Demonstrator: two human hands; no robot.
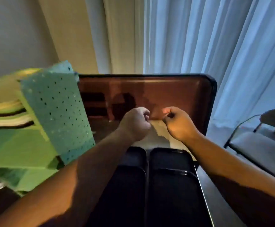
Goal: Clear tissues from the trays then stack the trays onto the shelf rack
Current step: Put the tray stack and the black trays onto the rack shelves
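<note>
A large brown glossy tray (174,92) with a dark rim fills the middle of the view. A pale crumpled tissue (156,135) lies on its near part. My left hand (136,122) and my right hand (178,122) are both closed into fists, pinching the tissue's far edge from either side. Nearer to me, two dark trays (171,163) sit side by side below my forearms, a second dark tray (133,174) on the left. The green shelf rack (18,145) stands at the left, with its perforated side panel (58,112) touching the brown tray's left edge.
Light stacked items (5,115) rest on the rack's shelves. Pale curtains (199,38) hang behind the brown tray. At the right stands a dark-framed chair or stand (254,145) with a grey seat.
</note>
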